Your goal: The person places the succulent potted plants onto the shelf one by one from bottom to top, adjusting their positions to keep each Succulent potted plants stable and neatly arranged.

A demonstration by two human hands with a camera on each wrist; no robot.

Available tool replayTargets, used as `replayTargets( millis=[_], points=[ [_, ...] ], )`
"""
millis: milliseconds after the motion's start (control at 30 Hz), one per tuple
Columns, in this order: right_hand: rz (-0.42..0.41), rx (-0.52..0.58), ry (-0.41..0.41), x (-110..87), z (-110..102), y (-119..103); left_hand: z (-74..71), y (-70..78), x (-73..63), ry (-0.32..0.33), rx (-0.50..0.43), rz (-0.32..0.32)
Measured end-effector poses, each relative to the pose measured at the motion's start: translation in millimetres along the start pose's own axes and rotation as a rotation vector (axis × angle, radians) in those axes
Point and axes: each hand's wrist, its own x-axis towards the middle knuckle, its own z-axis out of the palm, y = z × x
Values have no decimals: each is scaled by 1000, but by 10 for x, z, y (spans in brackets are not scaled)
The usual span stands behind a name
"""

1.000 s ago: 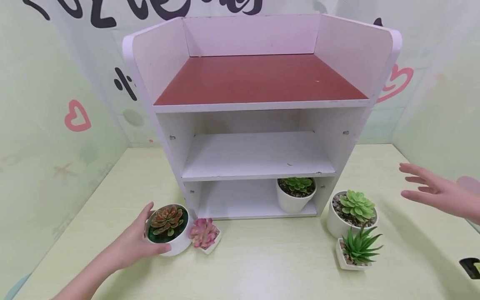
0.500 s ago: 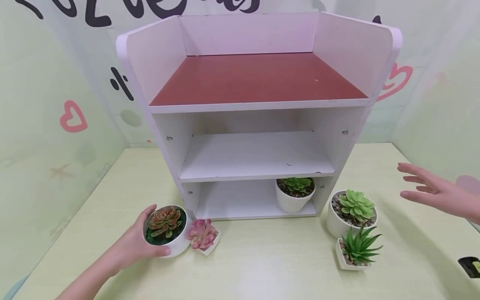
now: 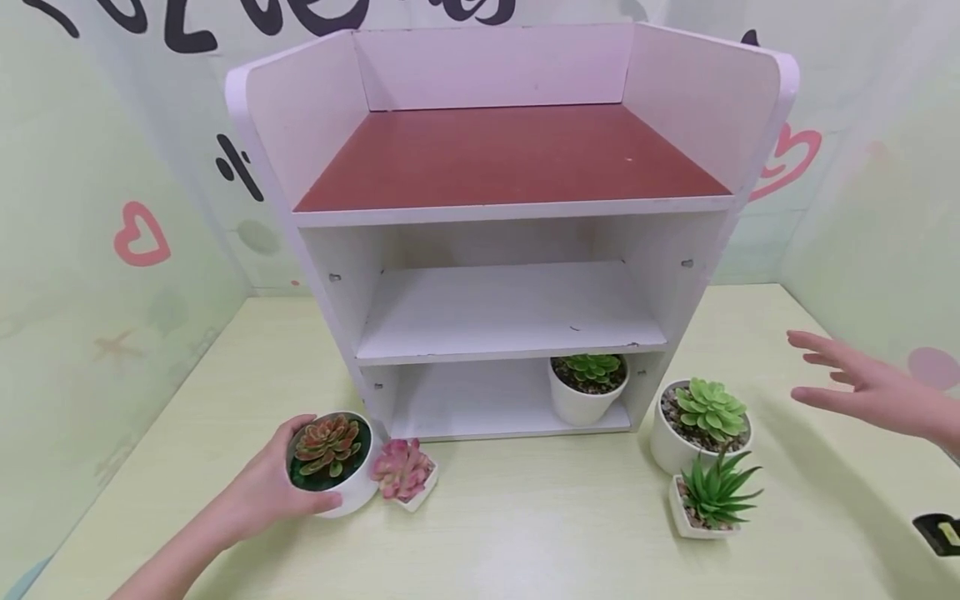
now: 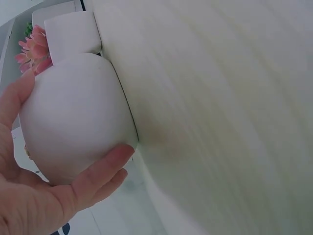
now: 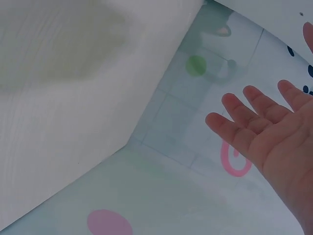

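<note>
At the left of the head view, my left hand (image 3: 273,487) grips a round white pot that holds a reddish-green succulent (image 3: 328,447), with thumb on the near side and fingers at the far side. The left wrist view shows the pot's smooth wall (image 4: 78,112) between thumb and fingers. Right beside that pot stands a small white pot with a pink succulent (image 3: 402,471). My right hand (image 3: 877,392) hovers at the right with fingers spread and nothing held. Nearest to it is a light-green succulent (image 3: 708,408) in a white pot, behind a small spiky aloe-like plant (image 3: 716,493).
A white shelf unit (image 3: 480,358) with a red-brown top (image 3: 495,158) stands in the middle of the pale table (image 3: 525,533). Another potted green succulent (image 3: 588,396) is on its bottom shelf at the right. A small black object (image 3: 937,532) lies at the right edge.
The fingers of my left hand have come slightly further round the far rim of the pot. The head view has shifted a little; the right hand stays nearly in place.
</note>
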Motion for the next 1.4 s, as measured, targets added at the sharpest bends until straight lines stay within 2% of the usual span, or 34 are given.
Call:
replayTargets(
  millis=[133, 200, 333, 433, 500, 633, 700, 800, 1067, 1233, 1400],
  points=[
    [20, -30, -13, 48, 40, -39, -10, -21, -3, -4, 14, 17],
    [8, 1, -11, 82, 46, -121, -11, -26, 1, -13, 0, 18],
    [-71, 53, 21, 197, 42, -401, -6, -28, 13, -19, -10, 27],
    [-191, 181, 31, 340, 20, -663, 1, -39, 16, -11, -17, 40],
    [-277, 329, 21, 448, 11, -850, 4, -46, 15, -10, -27, 42],
    [-461, 624, -47, 629, 2, -1181, 7, -50, 17, -12, -45, 43],
    [-535, 694, -53, 703, 7, -1300, 4, -49, 21, -9, -45, 47],
    [-601, 742, -27, 779, 17, -1417, 0, -43, 24, 5, -37, 61],
    [-574, 815, 17, 838, 40, -1514, -32, -25, 20, 34, -18, 81],
    [-558, 730, 36, 846, 21, -1496, -157, 14, -26, 48, 17, 76],
    [-543, 686, 44, 846, 2, -1483, -340, 95, -102, 64, 52, 130]
  ],
)
